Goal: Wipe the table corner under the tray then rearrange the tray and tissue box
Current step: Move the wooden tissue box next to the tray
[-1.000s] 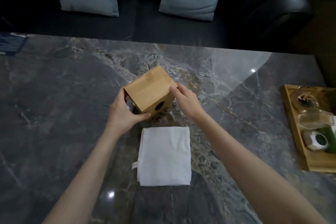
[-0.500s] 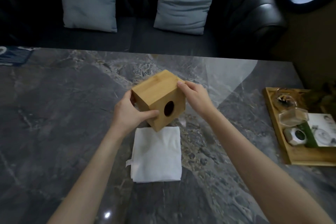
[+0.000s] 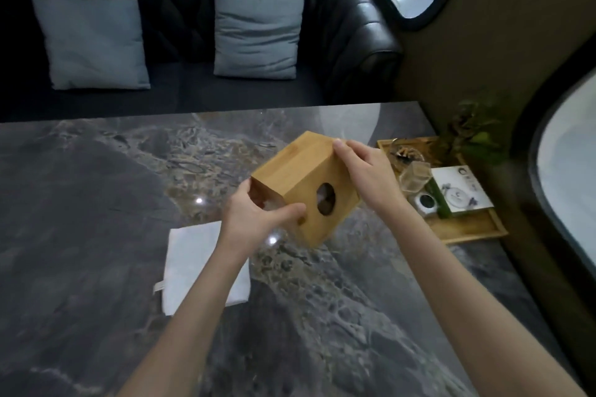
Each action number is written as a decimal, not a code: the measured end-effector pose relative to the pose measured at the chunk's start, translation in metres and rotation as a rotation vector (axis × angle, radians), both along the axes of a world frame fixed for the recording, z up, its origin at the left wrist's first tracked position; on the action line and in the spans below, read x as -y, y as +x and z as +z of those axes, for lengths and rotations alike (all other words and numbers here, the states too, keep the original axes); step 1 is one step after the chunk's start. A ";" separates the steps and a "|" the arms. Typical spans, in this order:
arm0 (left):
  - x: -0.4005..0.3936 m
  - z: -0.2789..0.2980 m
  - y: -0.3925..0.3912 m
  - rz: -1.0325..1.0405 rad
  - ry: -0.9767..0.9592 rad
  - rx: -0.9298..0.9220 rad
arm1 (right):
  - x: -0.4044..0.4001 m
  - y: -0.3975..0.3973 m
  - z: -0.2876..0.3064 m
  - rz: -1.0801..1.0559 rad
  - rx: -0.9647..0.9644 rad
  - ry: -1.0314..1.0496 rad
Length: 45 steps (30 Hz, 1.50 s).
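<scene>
A cube-shaped wooden tissue box (image 3: 300, 171) with an oval hole in one face hangs tilted in the air above the dark marble table (image 3: 96, 203). My left hand (image 3: 254, 219) grips its near left corner and my right hand (image 3: 364, 174) holds its far right side. A folded white cloth (image 3: 193, 255) lies flat on the table below my left forearm. The wooden tray (image 3: 474, 229) sits at the table's far right corner, to the right of the box.
The tray carries a clear glass jar (image 3: 414, 176), a small white pot (image 3: 427, 201), a white card (image 3: 461, 190) and a dried-flower dish (image 3: 404, 151). A green plant (image 3: 477, 132) stands behind it. A dark sofa (image 3: 354, 29) with two grey cushions runs along the far edge.
Both hands have lifted the tissue box off the table and carried it up and to the right, toward the tray. The cloth stays where it was.
</scene>
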<state>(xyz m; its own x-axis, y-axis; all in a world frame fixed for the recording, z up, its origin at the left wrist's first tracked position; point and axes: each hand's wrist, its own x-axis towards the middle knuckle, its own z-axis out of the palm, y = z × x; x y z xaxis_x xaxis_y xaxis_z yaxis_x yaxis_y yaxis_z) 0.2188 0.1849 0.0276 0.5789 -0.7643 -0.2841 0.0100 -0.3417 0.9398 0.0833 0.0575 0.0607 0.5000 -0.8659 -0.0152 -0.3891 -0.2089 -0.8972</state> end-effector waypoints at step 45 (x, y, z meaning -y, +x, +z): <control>0.067 -0.104 -0.307 -0.134 0.372 -0.446 | 0.040 -0.299 -0.126 -0.353 -0.289 0.138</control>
<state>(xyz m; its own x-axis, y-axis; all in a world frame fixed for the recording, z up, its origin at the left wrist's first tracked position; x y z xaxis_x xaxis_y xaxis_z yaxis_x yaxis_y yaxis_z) -0.0878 0.1179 -0.0763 0.2476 -0.6246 -0.7407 0.3106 -0.6729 0.6713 -0.2154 0.0178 -0.0651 0.1339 -0.9621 -0.2374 -0.6525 0.0947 -0.7518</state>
